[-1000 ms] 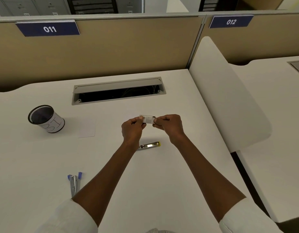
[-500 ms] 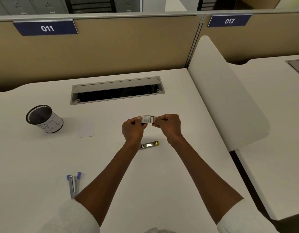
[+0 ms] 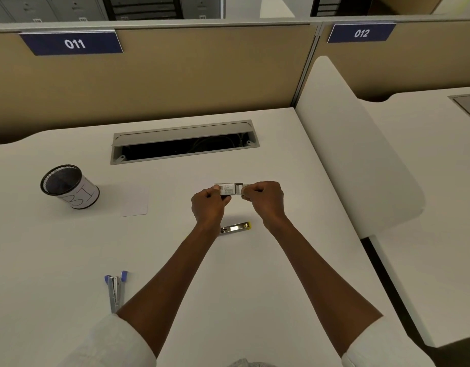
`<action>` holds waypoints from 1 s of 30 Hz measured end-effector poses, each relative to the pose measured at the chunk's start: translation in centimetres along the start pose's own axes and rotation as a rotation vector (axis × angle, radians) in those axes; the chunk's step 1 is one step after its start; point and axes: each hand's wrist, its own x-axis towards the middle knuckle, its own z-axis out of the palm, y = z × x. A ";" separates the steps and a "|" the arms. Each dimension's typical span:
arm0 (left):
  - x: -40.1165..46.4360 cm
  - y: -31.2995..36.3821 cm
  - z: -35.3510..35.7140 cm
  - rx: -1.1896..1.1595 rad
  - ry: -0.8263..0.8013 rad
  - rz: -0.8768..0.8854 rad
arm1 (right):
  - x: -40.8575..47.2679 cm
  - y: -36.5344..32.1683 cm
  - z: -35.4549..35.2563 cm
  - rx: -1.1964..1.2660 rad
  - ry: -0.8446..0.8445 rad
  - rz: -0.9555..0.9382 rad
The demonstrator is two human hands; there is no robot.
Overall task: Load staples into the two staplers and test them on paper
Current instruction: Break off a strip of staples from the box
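A small white staple box (image 3: pixel 229 189) is held above the desk between both hands. My left hand (image 3: pixel 208 205) grips its outer sleeve at the left end. My right hand (image 3: pixel 263 198) pinches the inner tray at the right end, and the tray shows pulled partly out. A yellow-tipped metal stapler (image 3: pixel 236 227) lies on the desk just below the hands, partly hidden by my left wrist. A blue stapler (image 3: pixel 115 288) lies opened near my left elbow. A small white sheet of paper (image 3: pixel 134 200) lies flat to the left.
A black mesh pen cup (image 3: pixel 69 187) with a white label stands at the left. An open cable tray (image 3: pixel 183 144) is set into the white desk (image 3: pixel 69 247) behind the hands. A white divider panel (image 3: pixel 358 160) bounds the desk on the right.
The hands have drawn slightly apart, and the inner tray of the staple box now shows pulled out further to the right.
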 end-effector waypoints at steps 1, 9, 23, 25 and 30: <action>-0.1 -0.1 0.0 -0.005 -0.004 0.003 | 0.0 0.0 0.1 -0.018 0.010 -0.005; -0.2 -0.3 0.2 -0.005 0.022 0.013 | -0.1 0.0 0.8 -0.114 0.098 -0.084; -0.7 -1.1 0.5 -0.033 0.035 0.005 | -0.1 -0.2 1.5 -0.159 0.104 0.003; -0.7 -1.1 0.5 -0.045 0.028 -0.013 | -0.1 -0.2 1.4 -0.238 0.093 -0.034; -0.6 -1.0 0.5 -0.069 0.030 -0.042 | -0.2 -0.5 1.3 -0.335 0.115 -0.119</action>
